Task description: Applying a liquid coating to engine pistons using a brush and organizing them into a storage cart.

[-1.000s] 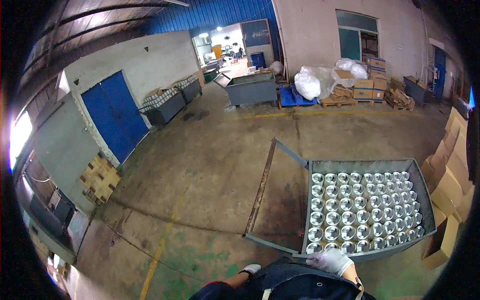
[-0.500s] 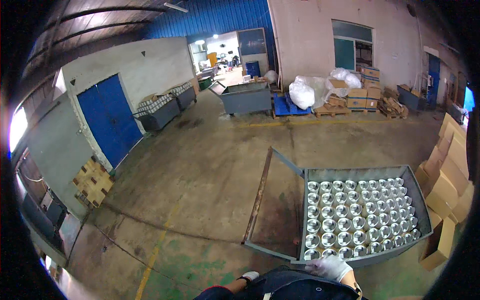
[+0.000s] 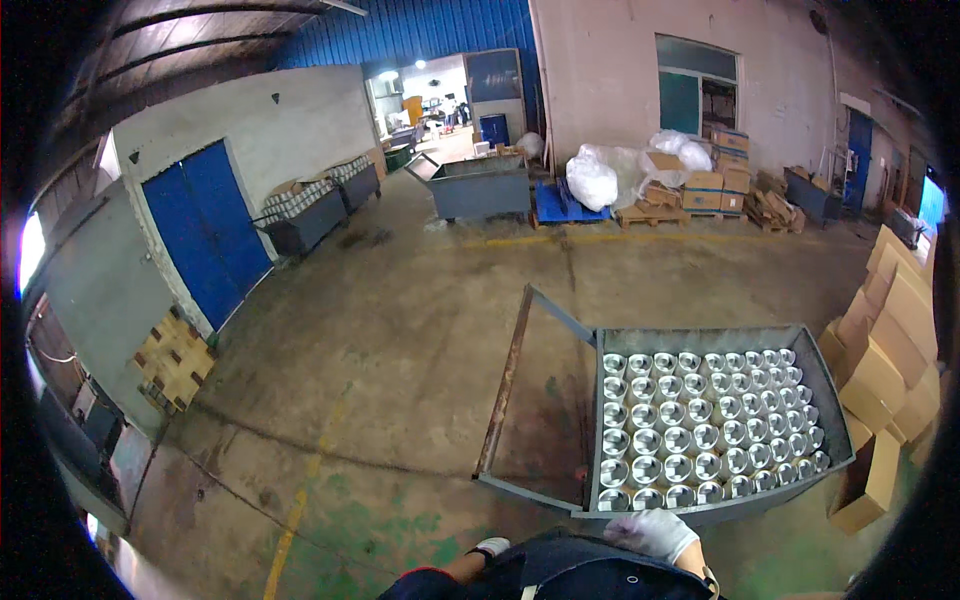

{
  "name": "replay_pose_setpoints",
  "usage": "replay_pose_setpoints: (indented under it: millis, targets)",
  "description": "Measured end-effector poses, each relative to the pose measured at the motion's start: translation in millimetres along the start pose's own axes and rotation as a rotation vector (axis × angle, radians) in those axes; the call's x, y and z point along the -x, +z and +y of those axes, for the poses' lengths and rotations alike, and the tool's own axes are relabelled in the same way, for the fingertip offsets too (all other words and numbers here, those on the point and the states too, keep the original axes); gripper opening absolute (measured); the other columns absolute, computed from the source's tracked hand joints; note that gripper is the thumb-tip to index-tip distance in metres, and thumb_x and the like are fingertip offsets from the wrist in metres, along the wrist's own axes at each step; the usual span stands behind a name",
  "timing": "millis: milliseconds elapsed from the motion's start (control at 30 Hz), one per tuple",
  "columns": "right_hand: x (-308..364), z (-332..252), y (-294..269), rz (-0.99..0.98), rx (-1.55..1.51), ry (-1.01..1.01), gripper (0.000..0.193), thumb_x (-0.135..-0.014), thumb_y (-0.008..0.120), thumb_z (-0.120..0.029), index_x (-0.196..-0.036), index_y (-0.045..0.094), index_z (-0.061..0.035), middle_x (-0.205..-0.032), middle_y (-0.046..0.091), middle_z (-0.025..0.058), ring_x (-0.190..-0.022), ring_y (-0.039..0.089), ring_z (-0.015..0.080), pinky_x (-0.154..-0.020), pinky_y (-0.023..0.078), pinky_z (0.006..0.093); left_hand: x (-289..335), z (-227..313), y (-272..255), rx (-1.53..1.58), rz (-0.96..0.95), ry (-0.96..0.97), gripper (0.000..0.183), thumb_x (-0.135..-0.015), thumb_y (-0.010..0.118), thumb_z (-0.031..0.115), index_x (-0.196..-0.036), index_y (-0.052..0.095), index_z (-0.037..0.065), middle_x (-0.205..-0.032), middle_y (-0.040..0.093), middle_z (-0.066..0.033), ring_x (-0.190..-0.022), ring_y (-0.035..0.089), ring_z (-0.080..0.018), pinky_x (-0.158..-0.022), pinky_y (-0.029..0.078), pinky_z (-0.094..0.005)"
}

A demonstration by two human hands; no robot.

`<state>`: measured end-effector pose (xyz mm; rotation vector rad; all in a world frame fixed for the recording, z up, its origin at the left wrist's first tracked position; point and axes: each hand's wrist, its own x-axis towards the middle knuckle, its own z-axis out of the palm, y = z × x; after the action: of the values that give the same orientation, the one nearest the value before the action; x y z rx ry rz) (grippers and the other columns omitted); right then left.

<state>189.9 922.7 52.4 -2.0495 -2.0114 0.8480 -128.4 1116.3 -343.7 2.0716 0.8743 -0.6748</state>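
Observation:
A grey metal cart (image 3: 840, 425) stands in front of me on the right, filled with rows of shiny round metal parts that look like pistons (image 3: 674, 439). My right hand (image 3: 655, 535), in a white glove stained dark at the fingers, is at the cart's near edge by its left corner. Its fingers look curled; whatever they may hold is hidden. Low in the middle, close to my dark clothing, is my left hand (image 3: 492, 547), also in a white glove. Its fingers are mostly out of sight.
The cart's angled metal frame (image 3: 508, 375) sticks out to the left over the floor. Flattened and open cardboard boxes (image 3: 872, 400) lean close on the right. A wooden pallet (image 3: 173, 360) rests against the left wall. Farther off are another grey cart (image 3: 480, 192) and wrapped white bundles (image 3: 592, 180).
The whole scene has shifted slightly left and up in the picture. My right hand stays at the cart's near edge, and my left hand remains low by my body.

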Motion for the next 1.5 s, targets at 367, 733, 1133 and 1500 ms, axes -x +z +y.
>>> replay_pose_setpoints:
  millis: [367,733,1133,1500]
  targets:
    - [4,9,11,0.088,0.013,-0.098,0.036,-0.092,0.056,-0.049,-0.107,0.07,-0.0196,-0.087,0.071,0.012,-0.081,0.068,0.0335,-0.072,0.055,0.0445,10,7,8,0.074,-0.002,-0.09,0.043,-0.088,0.052,0.038,-0.105,0.068,0.003,-0.108,0.069,-0.0197,-0.106,0.065,-0.0379,-0.086,0.049,-0.0456]
    - [3,2,5,0.088,0.012,-0.149,0.035,-0.095,0.053,-0.049,-0.106,0.07,-0.0209,-0.083,0.07,0.0118,-0.076,0.068,0.0333,-0.068,0.055,0.0457,13,2,46,0.108,-0.015,-0.181,0.035,-0.086,0.054,0.026,-0.11,0.07,0.006,-0.122,0.065,-0.0185,-0.116,0.061,-0.0368,-0.096,0.047,-0.0472]
    - [3,2,4,0.024,0.071,-0.064,0.036,-0.095,0.052,-0.05,-0.106,0.069,-0.0202,-0.084,0.071,0.0118,-0.078,0.068,0.0349,-0.069,0.055,0.0476,25,22,9,0.041,0.011,-0.108,0.034,-0.085,0.055,0.024,-0.107,0.071,0.004,-0.115,0.066,-0.0214,-0.112,0.063,-0.0373,-0.091,0.049,-0.0459]
    - [3,6,6,0.057,0.065,-0.067,0.034,-0.095,0.051,-0.048,-0.104,0.069,-0.0199,-0.081,0.07,0.0126,-0.075,0.068,0.0345,-0.067,0.054,0.0473,6,23,17,0.149,-0.024,-0.3,0.038,-0.087,0.056,0.033,-0.115,0.07,0.011,-0.124,0.065,-0.0154,-0.118,0.061,-0.0344,-0.095,0.048,-0.0457]
